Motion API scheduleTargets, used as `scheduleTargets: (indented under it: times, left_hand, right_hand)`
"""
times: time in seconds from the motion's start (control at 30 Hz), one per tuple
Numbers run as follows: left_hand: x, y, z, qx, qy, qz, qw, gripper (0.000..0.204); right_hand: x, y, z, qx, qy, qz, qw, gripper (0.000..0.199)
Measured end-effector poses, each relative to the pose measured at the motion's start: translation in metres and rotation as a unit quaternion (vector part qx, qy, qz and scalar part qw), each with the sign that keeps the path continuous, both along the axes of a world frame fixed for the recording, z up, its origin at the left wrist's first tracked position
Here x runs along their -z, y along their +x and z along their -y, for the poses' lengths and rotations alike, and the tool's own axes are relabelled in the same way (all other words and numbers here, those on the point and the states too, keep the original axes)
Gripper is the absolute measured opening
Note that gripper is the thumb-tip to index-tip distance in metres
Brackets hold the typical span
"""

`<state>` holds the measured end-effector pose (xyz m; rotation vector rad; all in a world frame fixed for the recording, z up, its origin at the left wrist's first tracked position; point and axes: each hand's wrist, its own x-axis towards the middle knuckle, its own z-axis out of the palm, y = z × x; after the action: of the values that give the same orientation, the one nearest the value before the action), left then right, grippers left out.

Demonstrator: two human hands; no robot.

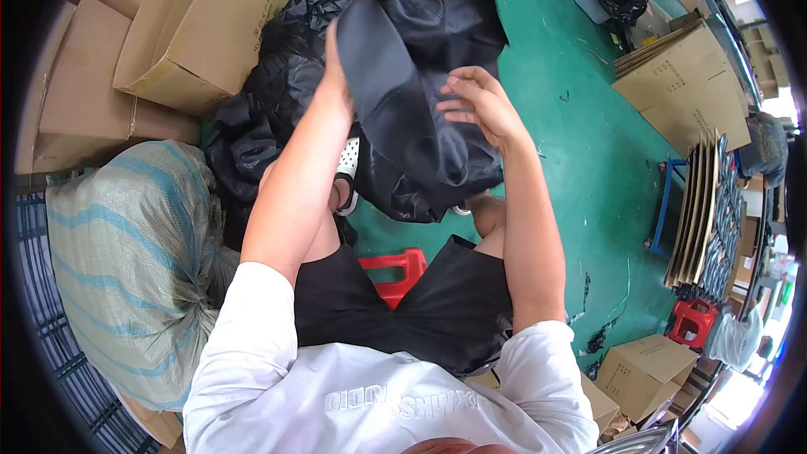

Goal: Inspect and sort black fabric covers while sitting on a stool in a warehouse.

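A smooth, glossy black sheet (374,59), like thin rubber or faux leather, stands raised in front of me. My left hand (336,76) holds it at its left edge, with most of the fingers hidden behind it. My right hand (481,105) is just right of the sheet, its fingers apart and slightly bent, with nothing visible in them. More black material (445,17) spreads behind and below, its far edge blurred. It hangs down between my lower legs, over part of my feet.
Crumpled black plastic bags (286,67) lie left of the material, beside cardboard boxes (214,34) and a large striped woven sack (134,235). A red stool (408,273) is beneath me. At right, flattened cardboard (685,84), a stacked cart (702,219) and a red stool (693,322) stand on the green floor (580,160).
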<state>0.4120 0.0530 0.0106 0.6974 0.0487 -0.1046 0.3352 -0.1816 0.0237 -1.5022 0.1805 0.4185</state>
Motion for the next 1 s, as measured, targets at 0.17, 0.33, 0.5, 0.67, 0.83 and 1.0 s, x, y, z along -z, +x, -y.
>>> scheduleTargets:
  times: [0.17,0.33,0.5,0.67,0.83,1.0]
  left_hand:
    - [0.034,0.057,-0.078,-0.269,0.037,0.099,0.957,0.03]
    - [-0.018,0.036,-0.074,-0.534,0.11,-0.046,0.837,0.043]
    - [-0.052,0.022,-0.081,-0.651,0.174,-0.038,0.738,0.048]
    - [-0.052,0.012,-0.12,-0.71,0.37,-0.019,0.599,0.03]
    - [-0.034,0.019,-0.167,-0.75,0.312,-0.09,0.576,0.03]
    - [0.028,-0.018,-0.258,-0.713,0.276,-0.351,0.541,0.035]
  right_hand:
    - [0.045,0.018,0.008,-0.128,-0.408,0.006,0.904,0.032]
    - [0.106,-0.001,0.004,-0.311,-0.556,-0.022,0.771,0.034]
    - [0.138,-0.009,-0.005,-0.084,-0.491,-0.003,0.867,0.09]
    - [0.148,-0.031,-0.026,-0.06,-0.552,-0.078,0.828,0.071]
    - [0.137,-0.015,-0.022,-0.041,-0.546,-0.021,0.837,0.035]
    - [0.111,0.015,-0.019,0.075,-0.381,0.027,0.921,0.043]
